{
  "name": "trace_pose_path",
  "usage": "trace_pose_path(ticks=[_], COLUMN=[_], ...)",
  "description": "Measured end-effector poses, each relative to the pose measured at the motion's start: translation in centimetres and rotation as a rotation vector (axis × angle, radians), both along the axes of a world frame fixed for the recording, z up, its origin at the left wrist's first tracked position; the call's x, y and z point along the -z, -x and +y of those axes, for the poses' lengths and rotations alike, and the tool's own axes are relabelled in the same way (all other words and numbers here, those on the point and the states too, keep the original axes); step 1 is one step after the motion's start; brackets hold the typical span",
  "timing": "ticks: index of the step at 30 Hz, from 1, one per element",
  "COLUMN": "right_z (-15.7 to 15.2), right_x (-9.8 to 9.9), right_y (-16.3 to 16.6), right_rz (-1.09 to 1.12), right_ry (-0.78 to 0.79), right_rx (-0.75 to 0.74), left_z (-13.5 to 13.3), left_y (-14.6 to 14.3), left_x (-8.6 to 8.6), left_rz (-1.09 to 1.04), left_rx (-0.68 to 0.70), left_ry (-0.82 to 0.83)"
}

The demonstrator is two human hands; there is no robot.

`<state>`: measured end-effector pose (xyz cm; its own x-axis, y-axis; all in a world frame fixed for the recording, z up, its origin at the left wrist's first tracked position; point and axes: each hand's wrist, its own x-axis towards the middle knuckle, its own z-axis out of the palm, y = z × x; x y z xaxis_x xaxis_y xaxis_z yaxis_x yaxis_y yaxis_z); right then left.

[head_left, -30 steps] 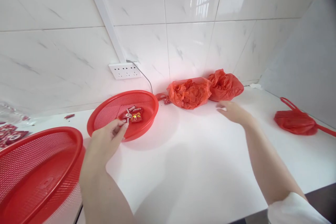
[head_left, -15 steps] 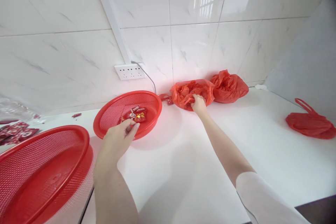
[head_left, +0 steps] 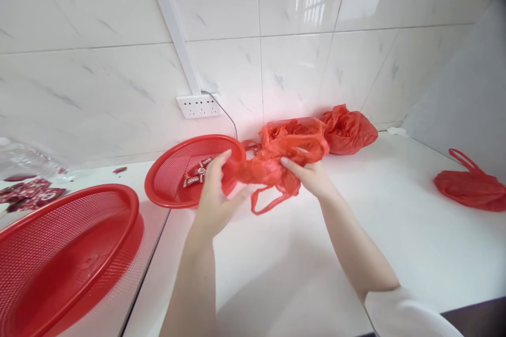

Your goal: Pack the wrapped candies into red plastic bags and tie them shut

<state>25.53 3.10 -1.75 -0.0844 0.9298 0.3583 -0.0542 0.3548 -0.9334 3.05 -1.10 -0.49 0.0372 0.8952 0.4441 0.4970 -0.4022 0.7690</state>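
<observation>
Lifted out of the bundle of bags (head_left: 294, 129) at the wall within the last half second, one red plastic bag (head_left: 269, 171) is now held above the counter (head_left: 276, 274), just in front of the small basket (head_left: 166, 192). The left hand (head_left: 215, 195), before at the basket's edge, has been brought over and is clenched on the bag's left end; the right hand (head_left: 312, 176) is clenched on its right part. The bag is therefore judged to be separated from the others and controlled by both hands. Its long axis is laid almost level, from left to right, rising slightly toward the bundle. A handle loop (head_left: 272, 204) is seen hanging down toward the person; where the mouth points cannot be told
</observation>
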Motion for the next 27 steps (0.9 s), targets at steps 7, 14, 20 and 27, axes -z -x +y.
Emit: trace_pose_path(ticks=[7, 14, 20, 27], right_z=[-1.6, 0.3, 0.0, -1.3], right_x=[-0.2, -0.5, -0.7, -1.1], right_y=[-0.3, -6.6, -8.8, -4.6], right_rz=[0.033, 0.359, 0.360, 0.033], right_ry=[0.069, 0.053, 0.129, 0.360], right_rx=[0.073, 0.278, 0.300, 0.004], left_z=[0.2, 1.2, 1.3, -1.5], left_y=[-2.1, 2.3, 2.8, -2.6], left_x=[0.4, 0.3, 0.1, 0.1], left_rz=[-0.298, -0.308, -0.103, 0.140], left_rx=[0.366, 0.229, 0.068, 0.341], left_ry=[0.413, 0.370, 0.213, -0.179])
